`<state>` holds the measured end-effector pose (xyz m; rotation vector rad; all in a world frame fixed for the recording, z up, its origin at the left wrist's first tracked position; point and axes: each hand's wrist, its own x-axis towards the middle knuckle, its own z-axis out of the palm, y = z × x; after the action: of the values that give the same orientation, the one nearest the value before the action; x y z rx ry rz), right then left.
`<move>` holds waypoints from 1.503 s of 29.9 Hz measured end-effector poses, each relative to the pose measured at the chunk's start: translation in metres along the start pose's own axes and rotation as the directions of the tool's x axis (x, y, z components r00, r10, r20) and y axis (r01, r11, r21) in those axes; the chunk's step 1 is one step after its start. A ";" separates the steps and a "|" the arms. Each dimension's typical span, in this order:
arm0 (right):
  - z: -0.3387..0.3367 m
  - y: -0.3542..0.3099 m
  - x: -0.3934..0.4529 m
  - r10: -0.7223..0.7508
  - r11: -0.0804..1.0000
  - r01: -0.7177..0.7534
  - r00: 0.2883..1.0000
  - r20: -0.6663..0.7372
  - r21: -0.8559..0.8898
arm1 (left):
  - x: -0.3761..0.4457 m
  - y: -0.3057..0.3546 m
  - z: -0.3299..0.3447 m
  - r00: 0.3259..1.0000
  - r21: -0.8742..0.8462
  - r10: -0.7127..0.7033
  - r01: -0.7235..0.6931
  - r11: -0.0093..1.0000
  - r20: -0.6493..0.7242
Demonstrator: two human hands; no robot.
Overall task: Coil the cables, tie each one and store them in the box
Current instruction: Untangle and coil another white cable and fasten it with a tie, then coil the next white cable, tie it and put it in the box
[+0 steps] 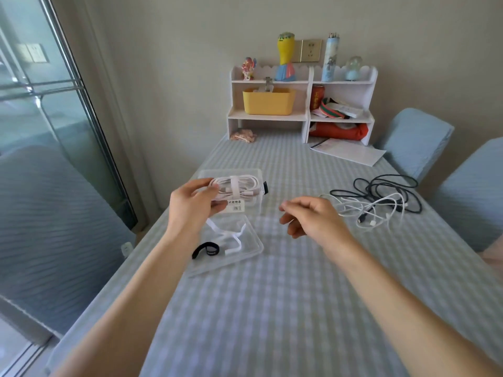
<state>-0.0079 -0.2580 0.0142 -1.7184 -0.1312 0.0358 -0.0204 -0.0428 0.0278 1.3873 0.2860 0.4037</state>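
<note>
Pale blue checked cloth covered the counter (285, 295) we worked at, and we took the clear box (253, 197) as our landmark. Directly above the box our left hand (190, 208) gripped a coiled white cable (236, 186), fingers curled round its left end; a white tie (234, 186) was wrapped across its middle. Just right of the box our right hand (310, 216) hovered with fingers loosely curled, holding nothing. Nearer us than the box lay its clear lid (245, 257), carrying loose white ties (231, 240) and a black tie (205, 249). Well to the right of the box, a black cable (392, 186) and white cables (373, 210) lay tangled together. Beyond the box, against the wall, stood a white shelf (302, 102).
</note>
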 end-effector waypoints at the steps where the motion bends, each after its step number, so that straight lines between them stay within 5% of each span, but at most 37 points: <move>1: 0.000 -0.002 0.005 0.006 1.000 -0.006 1.000 -0.006 -0.020 | 0.015 0.004 0.004 1.000 0.025 -0.012 0.012 1.000 0.003; 10: 0.010 -0.010 0.037 -0.018 0.991 0.018 1.000 -0.003 -0.131 | 0.148 -0.007 0.024 0.976 0.554 -0.189 0.101 0.826 0.104; 13: 0.008 -0.003 0.045 -0.015 0.990 0.014 1.000 -0.004 -0.139 | 0.150 -0.006 0.030 0.946 0.906 -0.248 -0.092 0.414 0.209; 14: 0.007 -0.001 0.046 -0.013 0.990 0.012 1.000 -0.005 -0.144 | 0.147 -0.004 0.032 0.935 0.955 -0.250 -0.197 0.223 0.252; 16: 0.006 0.003 0.047 -0.009 0.989 0.007 1.000 -0.013 -0.150 | 0.144 -0.005 0.033 0.908 0.942 -0.253 -0.333 0.044 0.333; 23: 0.005 0.010 0.052 -0.013 0.986 0.008 1.000 -0.028 -0.169 | 0.156 -0.009 0.032 0.842 0.875 -0.242 -0.448 0.183 0.482; 28: 0.009 0.012 0.056 -0.019 0.986 0.015 1.000 -0.023 -0.168 | 0.162 -0.014 0.037 0.831 0.885 -0.316 -0.458 0.079 0.458; 31: 0.007 0.015 0.055 -0.024 0.985 0.021 1.000 -0.018 -0.173 | 0.161 -0.013 0.042 0.845 0.864 -0.192 -0.503 0.028 0.499; 34: -0.002 0.020 0.051 -0.025 0.985 0.018 0.999 -0.040 -0.169 | 0.144 -0.010 0.047 0.835 0.808 0.081 -0.548 0.214 0.545; 37: -0.020 0.024 0.041 -0.034 0.984 0.019 0.996 -0.079 -0.180 | 0.102 -0.003 0.056 0.765 0.665 0.209 -0.636 0.391 0.609; 40: -0.045 0.034 0.024 -0.038 0.982 0.011 0.990 -0.134 -0.191 | 0.061 -0.006 0.065 0.677 0.506 0.245 -0.701 0.502 0.695; 45: -0.099 0.057 -0.006 -0.061 0.972 -0.007 0.957 -0.283 -0.235 | 0.010 -0.033 0.101 0.629 0.465 0.140 -0.689 0.556 0.764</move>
<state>-0.0001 -0.3640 -0.0269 -1.9364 0.0607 -0.2604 0.0350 -0.1323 0.0127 2.3416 -0.6215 0.1758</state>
